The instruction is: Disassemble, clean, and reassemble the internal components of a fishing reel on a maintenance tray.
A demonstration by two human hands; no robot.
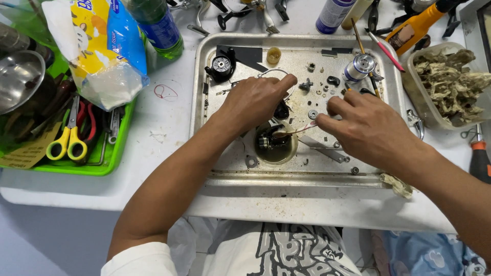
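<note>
Both my hands work over a metal tray (204,66) strewn with small reel parts. My left hand (253,102) rests palm down on the tray, its fingers over a dark part and a thin wire loop. My right hand (365,125) pinches a thin brush or stick whose tip dips into a small round cup (276,145) of murky liquid holding a dark mechanical piece. A silver spool (359,66) lies at the tray's upper right, and a black round reel part (221,65) sits at the upper left.
A green bin (76,166) at the left holds yellow-handled scissors (66,140), pliers and a metal bowl. A snack bag (102,46) and green bottle (158,23) stand behind. A clear tub of tangled fibre (450,87) sits at the right, with tools, an orange bottle and a screwdriver (480,158) nearby.
</note>
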